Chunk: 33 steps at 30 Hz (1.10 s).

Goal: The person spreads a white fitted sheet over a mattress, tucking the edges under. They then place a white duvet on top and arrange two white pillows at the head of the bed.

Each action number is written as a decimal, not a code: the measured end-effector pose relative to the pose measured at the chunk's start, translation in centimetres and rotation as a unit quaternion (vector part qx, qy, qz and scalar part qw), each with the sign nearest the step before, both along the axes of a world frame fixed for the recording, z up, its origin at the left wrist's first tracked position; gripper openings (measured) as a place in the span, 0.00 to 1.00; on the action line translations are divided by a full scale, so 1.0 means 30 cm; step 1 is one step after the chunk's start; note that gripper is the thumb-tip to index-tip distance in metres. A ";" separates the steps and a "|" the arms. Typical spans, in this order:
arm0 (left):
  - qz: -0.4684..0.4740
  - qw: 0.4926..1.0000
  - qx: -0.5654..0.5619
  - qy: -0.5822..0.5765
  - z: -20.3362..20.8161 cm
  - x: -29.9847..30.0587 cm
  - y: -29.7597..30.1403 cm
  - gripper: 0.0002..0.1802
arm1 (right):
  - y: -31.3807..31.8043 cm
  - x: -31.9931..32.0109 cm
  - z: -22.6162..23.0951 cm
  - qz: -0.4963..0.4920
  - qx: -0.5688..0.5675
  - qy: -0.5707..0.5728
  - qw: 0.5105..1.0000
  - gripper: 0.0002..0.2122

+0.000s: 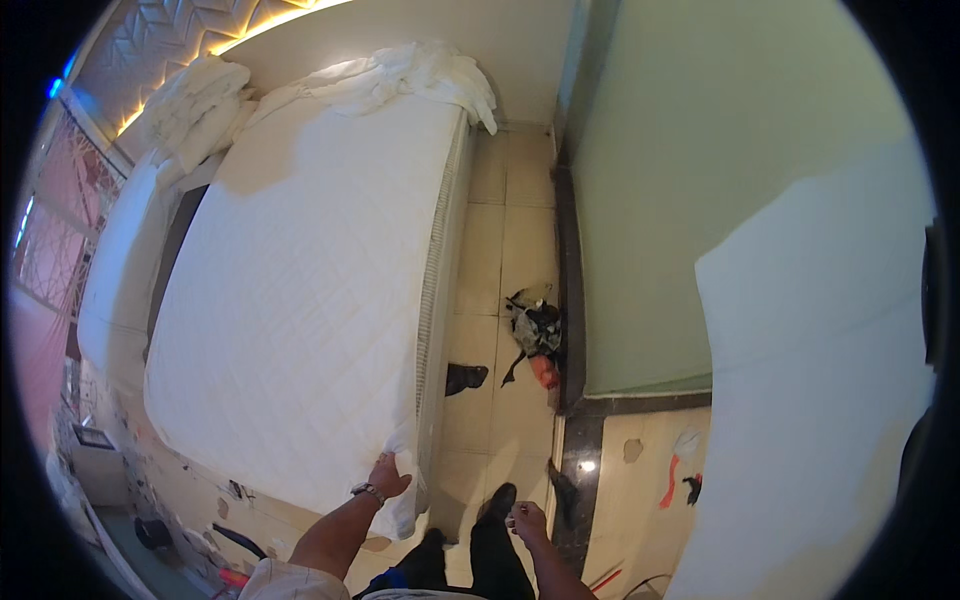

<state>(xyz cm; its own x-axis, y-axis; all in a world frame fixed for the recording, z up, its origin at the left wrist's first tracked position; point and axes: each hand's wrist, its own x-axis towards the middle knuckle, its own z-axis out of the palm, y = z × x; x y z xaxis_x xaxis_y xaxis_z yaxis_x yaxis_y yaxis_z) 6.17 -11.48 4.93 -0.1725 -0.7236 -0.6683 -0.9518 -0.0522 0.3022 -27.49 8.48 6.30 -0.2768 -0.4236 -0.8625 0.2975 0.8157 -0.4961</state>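
A white quilted mattress cover (290, 300) lies over the bed's mattress, with its near right corner bunched up. At that corner my left hand (390, 478), with a watch on the wrist, has its fingers closed on the cover's edge; the fingertips are partly hidden. My right hand (528, 520) hangs over the floor to the right of the bed, above my dark shoe. Its fingers are curled in, and whatever they may hold is too small to make out.
Crumpled white bedding (400, 80) lies at the bed's head. On the tiled floor are a black shoe (466, 378) by the bed and a dark, red and grey heap (535, 325) against the frosted glass partition (690, 200). A white sheet (800, 330) hangs at the right.
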 end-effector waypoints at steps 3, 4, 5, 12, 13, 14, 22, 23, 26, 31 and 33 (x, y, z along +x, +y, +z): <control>0.032 0.999 0.024 0.030 0.014 -0.049 -0.051 0.53 | -0.102 -0.166 -0.010 0.049 -0.022 0.054 0.997 0.12; 0.042 0.999 -0.001 0.030 0.007 -0.044 -0.054 0.53 | -0.180 -0.192 0.008 0.058 -0.033 0.044 0.997 0.12; 0.064 0.997 0.014 0.028 0.003 -0.036 -0.051 0.53 | -0.264 -0.210 0.025 0.068 -0.044 0.034 0.996 0.13; 0.129 0.991 0.036 0.017 -0.067 0.037 -0.039 0.48 | -0.920 -0.194 0.193 0.094 -0.108 -0.038 0.989 0.14; 0.121 0.991 0.045 0.034 -0.085 0.011 -0.066 0.46 | -1.002 -0.217 0.205 0.097 -0.106 -0.035 0.989 0.14; 0.125 0.989 0.026 0.069 -0.093 -0.004 -0.053 0.46 | -1.067 -0.231 0.209 0.100 -0.098 -0.033 0.990 0.13; 0.033 0.981 0.192 -0.012 -0.052 -0.027 -0.406 0.30 | -1.682 -0.181 0.191 0.135 -0.107 -0.026 0.985 0.11; 0.043 0.987 0.152 -0.013 -0.053 -0.045 -0.479 0.29 | -1.767 -0.159 0.208 0.142 -0.112 -0.027 0.983 0.11; 0.199 0.971 -0.087 0.103 0.009 -0.232 -0.824 0.26 | -2.021 -0.169 0.195 0.152 -0.131 -0.049 0.978 0.12; 0.282 0.924 -0.196 0.165 0.087 -0.536 -1.392 0.26 | -2.432 -0.203 0.042 0.190 -0.162 -0.022 0.968 0.12; 0.284 0.928 -0.201 0.133 0.102 -0.611 -1.498 0.28 | -2.591 -0.147 0.028 0.166 -0.152 -0.037 0.974 0.12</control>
<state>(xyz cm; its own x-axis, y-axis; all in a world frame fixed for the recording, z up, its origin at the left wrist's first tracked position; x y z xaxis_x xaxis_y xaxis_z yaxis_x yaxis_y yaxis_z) -12.15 -56.40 8.00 0.1921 -0.9299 -0.3135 -0.6947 -0.3545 0.6259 -31.89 -69.25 7.12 -0.0238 -0.7181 -0.6956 0.0870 0.6916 -0.7170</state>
